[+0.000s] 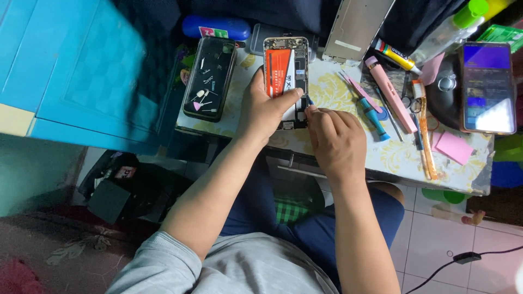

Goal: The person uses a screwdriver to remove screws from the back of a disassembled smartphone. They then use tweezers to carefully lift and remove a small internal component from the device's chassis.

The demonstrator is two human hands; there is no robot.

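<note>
An opened phone [286, 76] with an orange battery lies flat, lengthwise, on the patterned table.

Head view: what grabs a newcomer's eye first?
The opened phone at the table's middle, its orange-and-white battery exposed; the left hand steadies it while the right hand pinches a small blue tool at its lower edge. Left of it lies a dark tray of small parts. At the far right a lit phone glows, with a pink tool and a teal screwdriver in between.
</note>
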